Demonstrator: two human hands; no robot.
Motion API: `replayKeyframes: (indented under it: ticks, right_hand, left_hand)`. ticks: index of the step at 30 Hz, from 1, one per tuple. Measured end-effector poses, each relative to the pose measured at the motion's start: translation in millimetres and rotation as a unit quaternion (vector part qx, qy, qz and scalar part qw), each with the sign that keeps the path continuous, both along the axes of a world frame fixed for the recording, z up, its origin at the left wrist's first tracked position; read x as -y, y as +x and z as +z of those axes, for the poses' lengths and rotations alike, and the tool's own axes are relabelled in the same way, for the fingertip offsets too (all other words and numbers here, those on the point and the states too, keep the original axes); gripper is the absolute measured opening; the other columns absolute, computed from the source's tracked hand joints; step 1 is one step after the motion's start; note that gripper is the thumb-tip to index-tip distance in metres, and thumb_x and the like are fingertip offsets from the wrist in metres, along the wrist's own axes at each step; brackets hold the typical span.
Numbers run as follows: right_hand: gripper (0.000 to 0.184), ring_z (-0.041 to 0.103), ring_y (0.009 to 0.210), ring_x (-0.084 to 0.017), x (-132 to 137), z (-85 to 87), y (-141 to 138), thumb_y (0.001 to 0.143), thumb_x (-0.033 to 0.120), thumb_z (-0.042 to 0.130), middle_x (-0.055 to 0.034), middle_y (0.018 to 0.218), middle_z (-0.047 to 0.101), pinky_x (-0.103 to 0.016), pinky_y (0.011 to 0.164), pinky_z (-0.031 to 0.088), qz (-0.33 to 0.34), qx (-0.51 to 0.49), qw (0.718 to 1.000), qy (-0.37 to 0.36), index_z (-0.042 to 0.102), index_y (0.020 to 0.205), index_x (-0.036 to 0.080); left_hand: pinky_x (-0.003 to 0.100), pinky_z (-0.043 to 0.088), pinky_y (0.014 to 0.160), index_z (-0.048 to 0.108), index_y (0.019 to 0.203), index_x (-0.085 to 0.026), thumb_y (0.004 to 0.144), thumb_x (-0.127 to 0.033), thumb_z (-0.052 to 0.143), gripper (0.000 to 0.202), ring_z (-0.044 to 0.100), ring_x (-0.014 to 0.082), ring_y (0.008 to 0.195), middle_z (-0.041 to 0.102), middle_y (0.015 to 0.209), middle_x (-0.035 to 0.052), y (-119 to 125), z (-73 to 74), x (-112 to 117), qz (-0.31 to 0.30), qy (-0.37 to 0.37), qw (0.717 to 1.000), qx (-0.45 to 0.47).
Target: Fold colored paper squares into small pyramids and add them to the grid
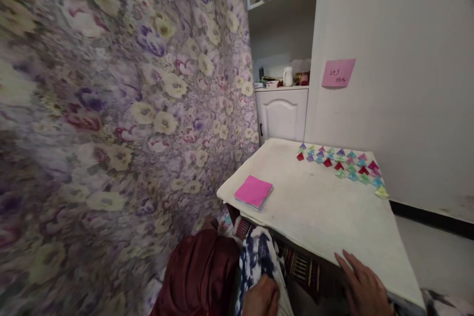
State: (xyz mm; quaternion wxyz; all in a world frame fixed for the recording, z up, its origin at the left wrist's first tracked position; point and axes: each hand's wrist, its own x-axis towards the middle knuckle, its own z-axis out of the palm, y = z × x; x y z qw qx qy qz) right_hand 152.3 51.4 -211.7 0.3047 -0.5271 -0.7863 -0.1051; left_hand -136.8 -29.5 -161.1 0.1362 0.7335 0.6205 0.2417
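My left hand (261, 295) is curled closed above my lap, over the blue-and-white patterned trousers (257, 252). Nothing shows between its fingers. With fingers apart, my right hand (365, 284) lies at the near edge of the white-covered table (314, 212) and holds nothing. A stack of square paper with a pink top sheet (254, 191) sits near the table's left corner. Toward the far right, several small folded paper pieces (339, 165) in red, purple, green, blue and yellow stand in staggered rows.
A floral curtain (148, 108) fills the left side. Behind the table is a white cabinet (283, 111) bearing a white jug (288, 76) and small items. A pink note (338, 72) is on the wall. Dark red fabric (202, 271) lies beside my legs.
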Motion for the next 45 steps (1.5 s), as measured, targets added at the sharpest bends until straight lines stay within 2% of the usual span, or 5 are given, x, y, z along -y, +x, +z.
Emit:
replayKeyframes:
  ticks: [6,11,20,33,45]
  right_hand:
    - [0.068,0.048,0.115,-0.026,-5.2,-6.3,1.0,0.080,0.009,0.039,-0.0075,0.132,0.045,-0.045,0.096,0.034,0.007,0.001,1.000,0.004,0.019,0.141,0.033]
    - [0.065,0.048,0.115,-0.026,-4.9,-3.9,0.0,0.079,0.008,0.038,-0.0067,0.131,0.046,-0.046,0.096,0.033,-0.004,-0.008,1.000,0.002,0.026,0.138,0.033]
    - [0.060,0.051,0.109,-0.026,-7.9,-3.3,-1.2,0.076,0.008,0.039,-0.0065,0.128,0.049,-0.046,0.092,0.037,-0.007,-0.019,1.000,0.010,0.036,0.131,0.032]
    - [0.051,0.050,0.112,-0.026,-7.0,-2.8,-2.6,0.078,0.010,0.039,-0.0073,0.128,0.050,-0.046,0.093,0.036,-0.018,-0.020,1.000,-0.005,0.042,0.126,0.028]
    - [0.052,0.050,0.111,-0.026,-8.7,-2.3,-0.8,0.078,0.011,0.039,-0.0059,0.127,0.050,-0.043,0.092,0.037,-0.017,-0.027,0.999,0.005,0.045,0.126,0.029]
  left_hand:
    - [0.021,0.043,0.064,0.058,0.078,-0.022,0.085,-0.014,0.040,0.020,0.059,0.0139,0.070,0.059,0.075,0.0014,-0.1,36.6,-27.8,0.058,0.062,0.996,0.039]
    - [0.026,0.045,0.076,0.058,0.087,-0.021,0.086,-0.016,0.038,0.021,0.058,0.0163,0.084,0.060,0.085,0.0037,-19.0,62.0,-75.3,0.106,0.113,0.987,0.050]
    - [0.039,0.038,0.094,0.058,0.105,-0.014,0.076,-0.011,0.049,0.031,0.050,0.0244,0.105,0.057,0.107,0.0116,-57.6,71.3,-154.0,0.170,0.153,0.974,0.005]
    - [0.036,0.040,0.090,0.062,0.098,-0.016,0.076,-0.008,0.053,0.025,0.053,0.0217,0.099,0.062,0.099,0.0086,-63.3,72.2,-171.3,0.128,0.130,0.981,-0.062]
    - [0.043,0.045,0.086,0.059,0.100,-0.014,0.086,-0.028,0.053,0.020,0.057,0.0204,0.098,0.061,0.103,0.0057,-65.7,67.7,-173.4,0.131,0.115,0.980,-0.092]
